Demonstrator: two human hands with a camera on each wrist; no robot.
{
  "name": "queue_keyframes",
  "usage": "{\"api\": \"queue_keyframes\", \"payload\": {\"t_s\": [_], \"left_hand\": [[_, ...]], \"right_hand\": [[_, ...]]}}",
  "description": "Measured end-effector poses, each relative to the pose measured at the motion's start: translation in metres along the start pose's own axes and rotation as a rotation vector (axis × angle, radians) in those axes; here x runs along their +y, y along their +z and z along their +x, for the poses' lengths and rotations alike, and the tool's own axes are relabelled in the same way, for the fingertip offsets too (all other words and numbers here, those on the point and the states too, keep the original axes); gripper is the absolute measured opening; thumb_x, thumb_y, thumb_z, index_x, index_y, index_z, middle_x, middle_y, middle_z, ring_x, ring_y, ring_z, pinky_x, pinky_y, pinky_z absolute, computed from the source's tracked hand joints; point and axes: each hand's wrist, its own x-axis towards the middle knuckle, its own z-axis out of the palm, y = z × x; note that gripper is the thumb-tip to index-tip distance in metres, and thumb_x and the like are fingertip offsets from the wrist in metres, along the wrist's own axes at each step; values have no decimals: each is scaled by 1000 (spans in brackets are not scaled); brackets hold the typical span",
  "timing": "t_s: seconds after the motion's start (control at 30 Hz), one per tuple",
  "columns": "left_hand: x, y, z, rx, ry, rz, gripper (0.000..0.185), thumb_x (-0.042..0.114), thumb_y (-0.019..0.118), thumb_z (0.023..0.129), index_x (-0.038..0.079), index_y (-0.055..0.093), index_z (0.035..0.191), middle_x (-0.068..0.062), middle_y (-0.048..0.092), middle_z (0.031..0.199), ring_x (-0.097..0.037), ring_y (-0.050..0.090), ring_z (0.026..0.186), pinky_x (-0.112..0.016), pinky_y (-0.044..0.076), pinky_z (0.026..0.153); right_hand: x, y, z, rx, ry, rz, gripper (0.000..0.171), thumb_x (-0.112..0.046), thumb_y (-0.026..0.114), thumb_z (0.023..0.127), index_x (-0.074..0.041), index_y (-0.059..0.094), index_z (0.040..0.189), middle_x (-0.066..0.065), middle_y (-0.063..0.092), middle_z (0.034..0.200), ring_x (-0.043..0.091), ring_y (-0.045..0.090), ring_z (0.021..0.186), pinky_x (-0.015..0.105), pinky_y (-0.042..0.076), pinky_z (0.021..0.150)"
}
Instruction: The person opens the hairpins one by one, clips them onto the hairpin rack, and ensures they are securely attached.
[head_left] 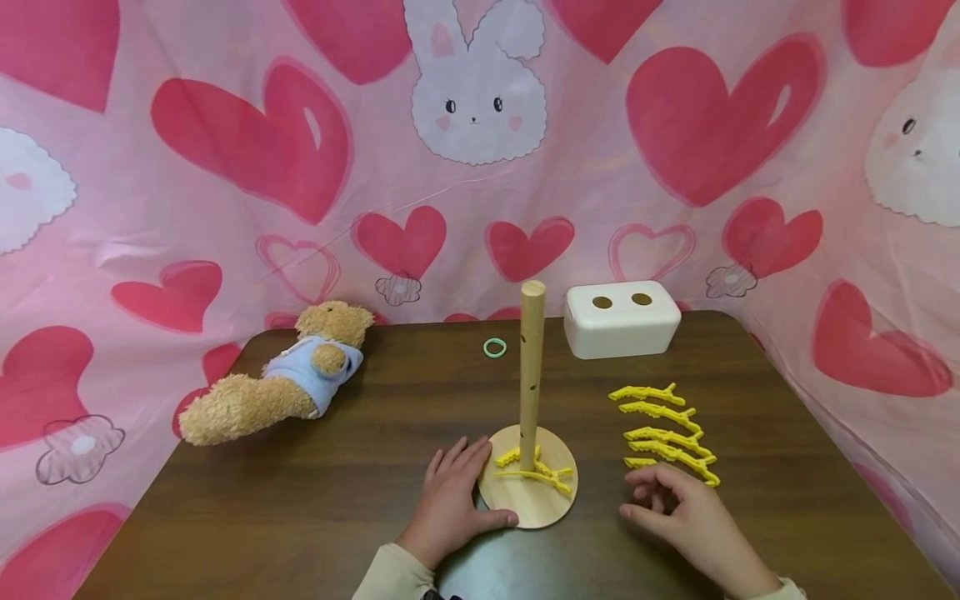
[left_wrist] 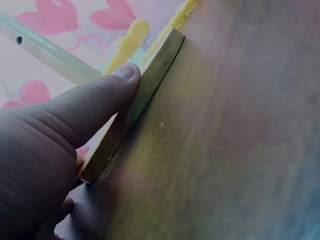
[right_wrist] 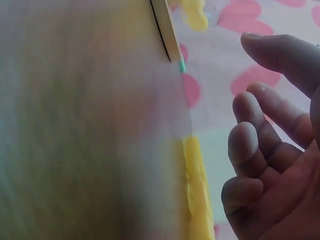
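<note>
Even, bright head view; dim, blurred, close-up wrist views

round pale wooden stand with a tall peg [head_left: 532,492]: smooth, matt wood
yellow toothed plastic clips [head_left: 663,433]: shiny plastic
brown teddy bear [head_left: 281,383]: fuzzy cloth
dark brown table [head_left: 300,500]: smooth wood
</note>
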Motion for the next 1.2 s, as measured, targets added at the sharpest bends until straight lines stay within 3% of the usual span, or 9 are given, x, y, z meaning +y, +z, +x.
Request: {"api": "queue_keyframes", "payload": {"t_s": [0.23,0.47,0.7,0.9,1.2], "left_hand": [[-1,-1,-1,3,3,-14,105,75,64,60,14,40,142,0,39,145,-29,26,136,-58,11,107],[-3,-2,-3,1,4,-7,102,73,64,62,14,41,142,-1,37,146,-29,25,137,-57,11,107],[2,0,-3,-11,15,-25,101,74,62,63,15,40,142,0,36,146,-28,24,137,-57,12,107],[3,2,-3,-2,9,-25,100,73,63,63,15,41,142,1,37,146,-28,26,137,-57,11,107],[-1,0,-2,-4,11,-22,100,72,64,63,15,41,142,1,37,146,-27,25,137,-56,11,107]], "right_hand": [[11,-17,-1,113,-109,-119,29,-29,82,69,-20,66,91,-7,60,80,6,48,65,21,40,55],[25,-36,2,161,-58,-203,34,-29,82,69,-15,67,95,-3,59,86,5,48,66,20,41,56],[45,-55,0,165,-69,-303,40,-17,84,66,-9,67,101,2,52,89,1,42,64,21,36,53],[50,-61,-1,104,7,-361,44,-29,83,66,-6,67,101,3,53,87,5,41,64,23,34,53],[55,-65,3,-43,88,-424,41,-38,83,64,-11,69,91,5,58,87,20,54,79,39,45,68]]}}
